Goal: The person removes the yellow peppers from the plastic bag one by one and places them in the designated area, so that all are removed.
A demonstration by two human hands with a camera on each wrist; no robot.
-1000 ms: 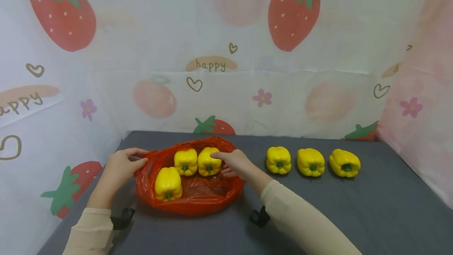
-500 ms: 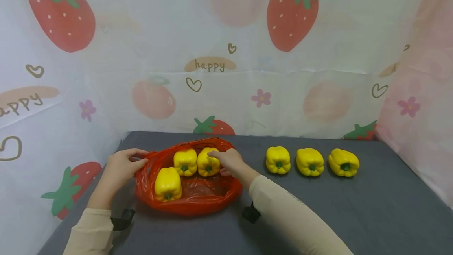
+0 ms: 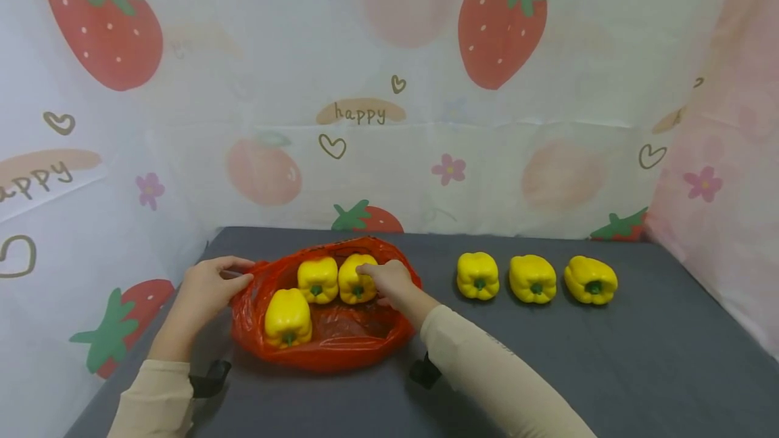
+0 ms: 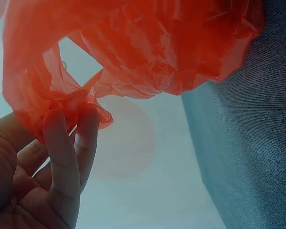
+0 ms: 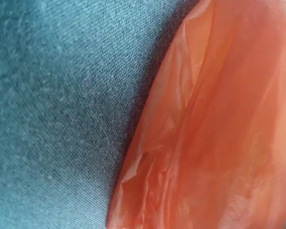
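Note:
A red plastic bag (image 3: 341,358) lies with its mouth spread open, holding three yellow bell peppers. At the bag's left rim, my left hand (image 3: 203,293) pinches a gathered bit of plastic; the left wrist view shows the fingertips on the bag's handle loop. My right hand (image 3: 395,287) reaches over the right rim and holds the rearmost right bell pepper (image 3: 353,281), with a digit on its upper side. Beside that sits another bell pepper (image 3: 318,281), and a third bell pepper (image 3: 288,320) stands nearer the front left. In the right wrist view the bag conceals nearly all of my hand.
On the dark grey table (image 3: 517,357), right of the bag, three more bell peppers stand in a row: a near one (image 3: 477,276), a middle one (image 3: 533,279) and a right one (image 3: 591,280). A strawberry-print cloth (image 3: 389,174) backs the table.
My right forearm has swung a little left and lower, and the hand has shifted slightly left at the same bell pepper. My left hand keeps its place on the bag.

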